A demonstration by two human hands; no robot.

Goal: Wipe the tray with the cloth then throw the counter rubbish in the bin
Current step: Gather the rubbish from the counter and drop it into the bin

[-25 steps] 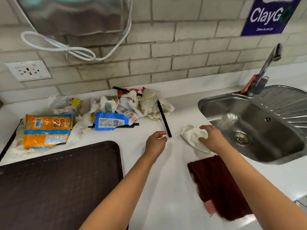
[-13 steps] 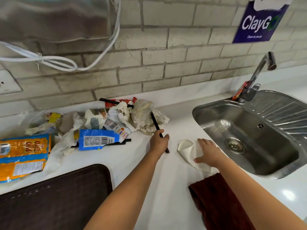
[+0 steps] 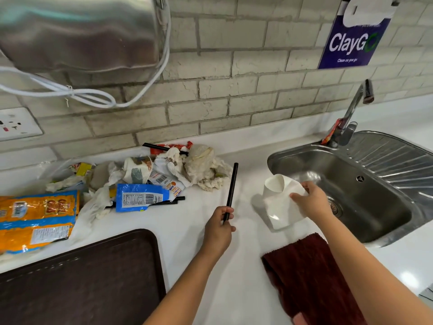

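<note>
Left hand (image 3: pixel 219 227): fingers curled round the lower end of a black straw (image 3: pixel 231 187). The straw stands raised off the counter (image 3: pixel 234 289), its free end pointing toward the back wall, just beside the right edge of the rubbish pile (image 3: pixel 164 177).

Right hand (image 3: pixel 312 202): thumb and fingers pinch a flattened white paper cup (image 3: pixel 277 202). The cup is lifted clear of the counter, near the left rim of the sink (image 3: pixel 351 184); its open end faces up and left.

Cloth (image 3: pixel 309 275): dark red, lying flat on the counter at the front edge, directly below the right forearm and in front of the sink. Neither hand touches it.

Tray (image 3: pixel 82 282): dark brown, at the front left corner of the counter, its right edge just beside the left forearm. Nothing lies on the visible part.

Rubbish pile — along the back edge of the counter, left of centre. It comprises:
- crumpled tissues (image 3: pixel 203 170) at the right end;
- a crushed cup (image 3: pixel 137 170) near the middle;
- a blue wrapper (image 3: pixel 140 198) at the front, with more black straws beneath it;
- an orange packet (image 3: pixel 37 219) at the far left, just behind the tray;
- a red wrapper (image 3: pixel 171 146) at the rear, against the wall.

Tap (image 3: pixel 351 113) — behind the sink, at the back right. No bin shows in the head view.
</note>
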